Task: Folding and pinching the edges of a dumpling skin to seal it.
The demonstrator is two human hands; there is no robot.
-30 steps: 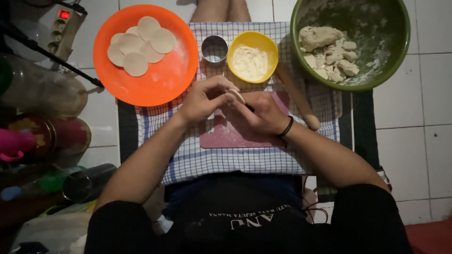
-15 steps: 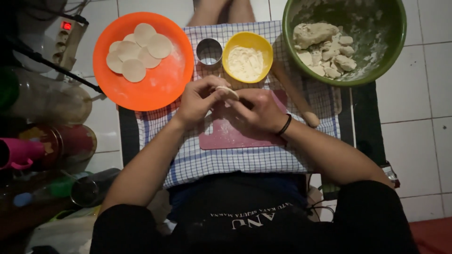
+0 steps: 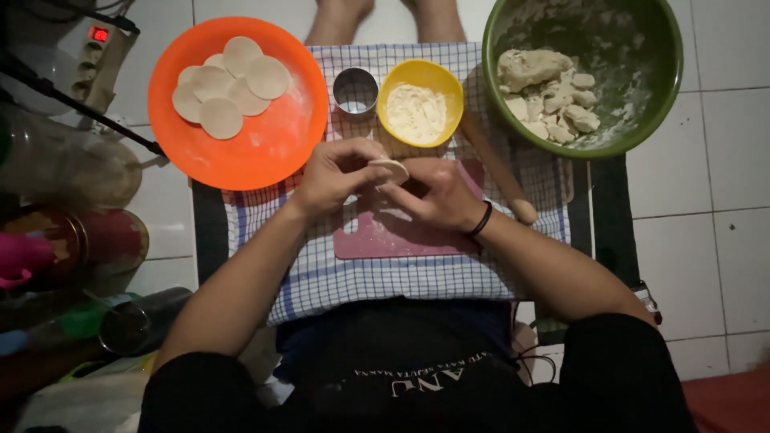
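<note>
Dough disc [image 3: 390, 168] btwn both hands, prob. pinched

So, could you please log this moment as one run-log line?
left hand: pinching dough disc | right hand: on disc too | under hands: pink board | orange plate: cut discs

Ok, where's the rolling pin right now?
In the head view the wooden rolling pin lies slanted on the checked cloth, right of the right hand, between the yellow bowl and the green bowl.
</note>
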